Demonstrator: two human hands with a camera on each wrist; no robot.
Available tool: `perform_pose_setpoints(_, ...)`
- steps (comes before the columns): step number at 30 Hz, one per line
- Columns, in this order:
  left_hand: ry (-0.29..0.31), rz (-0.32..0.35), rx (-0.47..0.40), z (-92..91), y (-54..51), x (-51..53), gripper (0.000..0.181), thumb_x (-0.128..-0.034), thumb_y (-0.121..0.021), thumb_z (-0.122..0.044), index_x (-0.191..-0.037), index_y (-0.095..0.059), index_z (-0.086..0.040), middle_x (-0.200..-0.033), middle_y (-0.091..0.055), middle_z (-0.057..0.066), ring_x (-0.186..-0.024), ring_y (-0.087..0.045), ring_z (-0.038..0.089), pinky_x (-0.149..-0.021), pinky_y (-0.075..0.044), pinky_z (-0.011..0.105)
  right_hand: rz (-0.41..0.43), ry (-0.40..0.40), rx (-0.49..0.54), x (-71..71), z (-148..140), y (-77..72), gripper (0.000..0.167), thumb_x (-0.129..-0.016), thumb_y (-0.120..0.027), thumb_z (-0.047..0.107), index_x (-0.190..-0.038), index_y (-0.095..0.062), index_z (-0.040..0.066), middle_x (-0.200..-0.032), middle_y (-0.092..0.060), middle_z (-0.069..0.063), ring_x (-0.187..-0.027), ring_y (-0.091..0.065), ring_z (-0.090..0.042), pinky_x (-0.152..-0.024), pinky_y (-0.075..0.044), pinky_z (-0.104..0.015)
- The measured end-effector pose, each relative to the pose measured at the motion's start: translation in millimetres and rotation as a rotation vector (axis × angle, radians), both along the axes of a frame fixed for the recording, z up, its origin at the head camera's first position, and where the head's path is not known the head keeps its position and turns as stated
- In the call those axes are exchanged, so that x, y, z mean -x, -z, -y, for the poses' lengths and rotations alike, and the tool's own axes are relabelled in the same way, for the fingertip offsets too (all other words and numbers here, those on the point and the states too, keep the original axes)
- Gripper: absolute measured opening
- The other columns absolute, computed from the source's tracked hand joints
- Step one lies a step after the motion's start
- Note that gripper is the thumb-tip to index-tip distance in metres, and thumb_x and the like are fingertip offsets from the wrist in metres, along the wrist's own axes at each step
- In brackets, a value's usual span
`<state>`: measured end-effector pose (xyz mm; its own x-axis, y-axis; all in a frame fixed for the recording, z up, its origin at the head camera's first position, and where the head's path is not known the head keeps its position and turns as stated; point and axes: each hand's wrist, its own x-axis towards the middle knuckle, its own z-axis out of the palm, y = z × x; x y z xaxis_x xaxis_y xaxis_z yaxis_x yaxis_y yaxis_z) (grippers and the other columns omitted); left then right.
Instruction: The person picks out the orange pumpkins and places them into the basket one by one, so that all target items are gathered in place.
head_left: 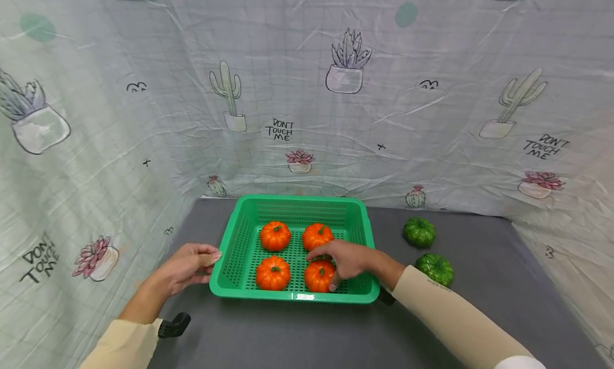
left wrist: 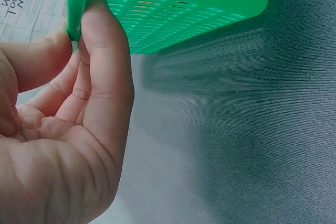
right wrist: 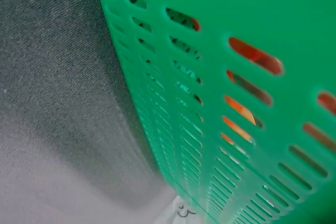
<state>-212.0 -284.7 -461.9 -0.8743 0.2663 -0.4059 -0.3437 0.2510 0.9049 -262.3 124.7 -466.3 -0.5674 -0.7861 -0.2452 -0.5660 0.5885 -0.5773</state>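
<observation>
A green plastic basket (head_left: 292,298) with slotted walls stands on the dark grey table, several small orange pumpkins (head_left: 273,273) inside it. My left hand (head_left: 188,266) pinches the basket's left rim between thumb and fingers, as the left wrist view shows close up. Over the basket's right wall reaches my right hand (head_left: 349,259), its thumb and fingers curled around the front right pumpkin (head_left: 317,276). That pumpkin sits at the basket floor. The right wrist view holds only the basket's outer wall (right wrist: 210,3), and the right hand is hidden there.
Two green pumpkins (head_left: 419,232) lie on the table right of the basket, the nearer one close to the right forearm. A printed cloth (head_left: 307,91) hangs behind and along both sides of the grey tabletop (head_left: 268,331).
</observation>
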Motion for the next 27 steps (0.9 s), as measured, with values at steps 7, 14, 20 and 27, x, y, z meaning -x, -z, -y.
perform_pose_setpoints(7,0.013,-0.024,0.041,-2.1,-3.8,0.0,0.026,-0.1061,-0.059,-0.018,-0.121,-0.064,0.003,-0.089,-0.067,-0.002,-0.082,-0.065,0.012,-0.076,-0.061,0.033,0.009,0.002,0.004,3.5,-2.8,1.1,0.078,-0.076,-0.094,0.014,-0.146,-0.059,0.014,-0.149,-0.059,0.0,-0.133,-0.058,-0.025,-0.112,-0.049,-0.047)
perform_pose_setpoints(14,0.038,-0.047,0.067,-6.5,-3.4,1.2,0.033,-0.1063,-0.06,-0.02,-0.124,-0.062,0.007,-0.092,-0.069,-0.001,-0.084,-0.068,0.014,-0.077,-0.062,0.035,-0.042,0.018,-0.048,0.8,-6.8,1.0,0.072,-0.074,-0.094,0.01,-0.14,-0.064,0.013,-0.145,-0.064,0.0,-0.127,-0.06,-0.02,-0.111,-0.05,-0.043)
perform_pose_setpoints(20,0.046,-0.046,0.074,-7.0,-3.7,2.0,0.035,-0.106,-0.06,-0.023,-0.124,-0.063,0.006,-0.094,-0.071,-0.001,-0.085,-0.069,0.015,-0.078,-0.062,0.035,-0.057,0.035,-0.045,1.7,-6.7,-0.3,0.067,-0.077,-0.093,0.013,-0.138,-0.065,0.014,-0.143,-0.065,0.0,-0.126,-0.059,-0.02,-0.11,-0.05,-0.043)
perform_pose_setpoints(27,0.022,-0.079,0.15,-3.7,-9.1,0.2,0.043,-0.1059,-0.061,-0.029,-0.129,-0.062,0.007,-0.105,-0.073,0.008,-0.09,-0.072,0.019,-0.082,-0.063,0.037,-0.09,0.035,0.109,-2.9,-23.7,-17.0,0.061,-0.089,-0.083,0.019,-0.144,-0.06,0.008,-0.149,-0.061,-0.007,-0.137,-0.057,-0.03,-0.114,-0.048,-0.051)
